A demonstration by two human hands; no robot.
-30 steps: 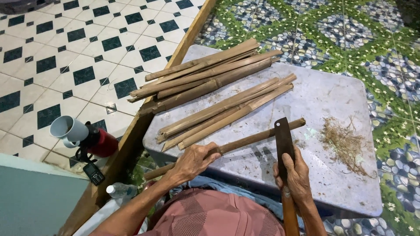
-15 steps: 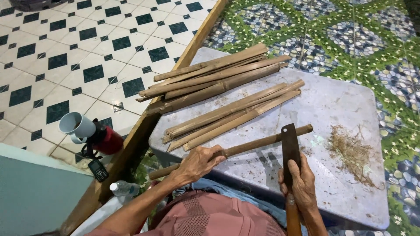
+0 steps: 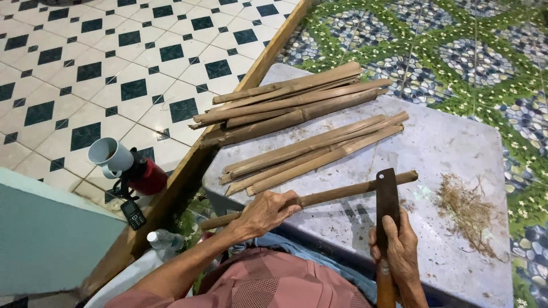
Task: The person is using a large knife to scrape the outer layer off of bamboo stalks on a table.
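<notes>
On the tiled floor at far left, a red flask (image 3: 145, 175) lies on its side with a pale grey cup (image 3: 110, 155) at its mouth; a small black phone (image 3: 132, 214) just below, a clear plastic bottle (image 3: 162, 240) nearer the person. A wooden beam (image 3: 200, 154) runs diagonally along the left edge of the grey tabletop (image 3: 451, 142). Two bundles of split bamboo strips on the tabletop: far bundle (image 3: 285, 105), near bundle (image 3: 314, 151), close together, both angled up to the right. Left hand (image 3: 265, 212) at the near-left edge, fingers wrapped around a bamboo stick (image 3: 342, 194); stick lies across the tabletop, its left end overhanging the edge, its right end near the middle. Right hand (image 3: 399, 248) clamped on a heavy knife (image 3: 387, 199), thumb laid along the flat; dark blade points away from the person and crosses over the stick. Wooden handle below the hand. Right of the blade, a heap of brown fibre shavings (image 3: 468, 214). Pebble-and-flower patterned floor (image 3: 456, 45) beyond.
</notes>
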